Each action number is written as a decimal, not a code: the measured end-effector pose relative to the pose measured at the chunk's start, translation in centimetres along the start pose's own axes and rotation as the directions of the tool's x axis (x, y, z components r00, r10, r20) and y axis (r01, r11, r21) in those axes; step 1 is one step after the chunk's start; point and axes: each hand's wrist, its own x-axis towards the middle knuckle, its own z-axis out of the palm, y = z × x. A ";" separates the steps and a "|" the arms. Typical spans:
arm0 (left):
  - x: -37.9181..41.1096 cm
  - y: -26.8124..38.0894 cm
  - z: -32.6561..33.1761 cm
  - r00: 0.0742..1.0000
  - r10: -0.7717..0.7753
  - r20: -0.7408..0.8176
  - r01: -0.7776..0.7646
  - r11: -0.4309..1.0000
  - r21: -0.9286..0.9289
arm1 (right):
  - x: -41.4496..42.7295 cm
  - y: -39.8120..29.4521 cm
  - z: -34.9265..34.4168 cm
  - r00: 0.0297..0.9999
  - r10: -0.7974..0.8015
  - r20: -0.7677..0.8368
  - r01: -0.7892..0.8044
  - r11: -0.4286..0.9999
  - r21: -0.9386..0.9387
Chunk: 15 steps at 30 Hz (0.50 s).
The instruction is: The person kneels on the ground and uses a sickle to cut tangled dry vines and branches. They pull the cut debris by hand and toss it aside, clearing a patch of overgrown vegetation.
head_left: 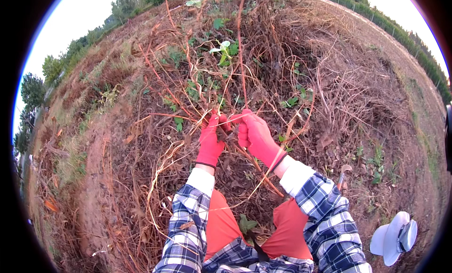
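Both of my hands wear red gloves and meet near the middle of the head view. My left hand (pixel 212 137) is closed around a bundle of reddish plant stems (pixel 259 167), which fans out upward and runs down to the right towards my knees. Close beside it, my right hand (pixel 257 135) has curled fingers at the same bundle, by a thin pale vine; whether it grips a stem or the vine cannot be told. A pale twisted vine (pixel 152 188) hangs in a loop left of my left forearm. Green leaves (pixel 224 49) show among the stems above.
A sickle (pixel 343 176) with a curved blade lies right of my right forearm. A grey brimmed hat (pixel 390 237) rests on the ground at the lower right. Dry vines (pixel 346 93) and leaf litter surround me; a fence (pixel 399 36) runs along the far right.
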 end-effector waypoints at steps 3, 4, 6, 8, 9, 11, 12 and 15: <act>-0.6 -1.2 0.0 0.994 -0.034 -0.107 0.049 0.989 0.142 | 0.4 0.7 0.0 0.976 -0.213 -0.046 0.201 0.960 -0.194; -0.8 -1.2 -0.8 0.967 -0.175 -0.187 0.191 0.979 0.072 | 0.3 0.9 0.5 0.973 -0.220 -0.069 0.201 0.955 -0.220; -0.2 -2.4 -0.5 0.952 -0.169 -0.256 0.177 0.984 0.009 | 0.7 2.4 1.2 0.948 -0.306 -0.086 0.286 0.939 -0.191; 0.2 -3.1 0.3 0.960 -0.138 -0.242 0.143 0.990 0.003 | 0.5 3.4 1.4 0.962 -0.269 -0.048 0.260 0.955 -0.143; 0.3 -3.2 -0.2 0.955 -0.135 -0.264 0.150 0.988 0.038 | 0.2 3.4 1.4 0.982 -0.190 -0.002 0.188 0.975 -0.115; 0.5 -3.3 -1.3 0.944 -0.126 -0.305 0.166 0.980 0.108 | 0.1 3.3 0.9 0.996 -0.079 0.052 0.088 0.971 -0.221; 1.1 -3.7 -1.1 0.919 -0.011 -0.395 0.075 0.987 0.145 | -0.1 3.0 1.0 0.999 0.022 0.028 -0.017 0.984 -0.179; 0.5 -5.0 -0.1 0.794 0.067 -0.605 0.202 0.909 0.365 | 0.9 4.3 -1.3 0.994 0.112 -0.021 -0.113 0.990 -0.084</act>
